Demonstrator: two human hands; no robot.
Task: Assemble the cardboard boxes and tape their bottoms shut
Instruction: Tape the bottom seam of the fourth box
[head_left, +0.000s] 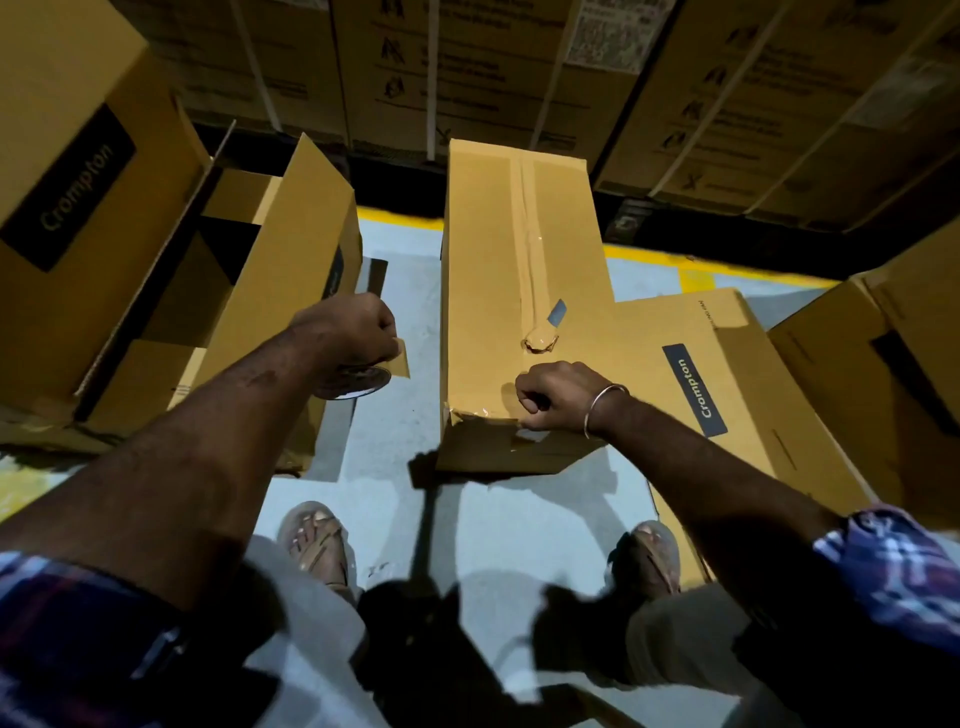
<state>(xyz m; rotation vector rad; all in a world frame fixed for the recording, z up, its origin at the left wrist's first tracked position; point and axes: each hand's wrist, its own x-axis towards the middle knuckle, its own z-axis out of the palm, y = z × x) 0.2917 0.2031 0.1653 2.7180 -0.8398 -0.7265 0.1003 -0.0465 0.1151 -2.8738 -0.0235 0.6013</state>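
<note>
- Pressing tape end down, my right hand (553, 397) clenched on centre-frame box (519, 291); seam taped.
- Left hand (353, 332) grasping tape roll (358, 382).
- Open boxes (218, 291) at left untaped, I judge.

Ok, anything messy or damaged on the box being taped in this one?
Yes. The tape down the box seam is wrinkled and ends in a crumpled blob. The near corner looks torn, beside the right hand.

Pretty dim overall, far stacked cartons (467, 62) murky and soft; hard shadows on near floor (498, 519); tape strip (530, 244) glares; fisheye bending at edges.
</note>
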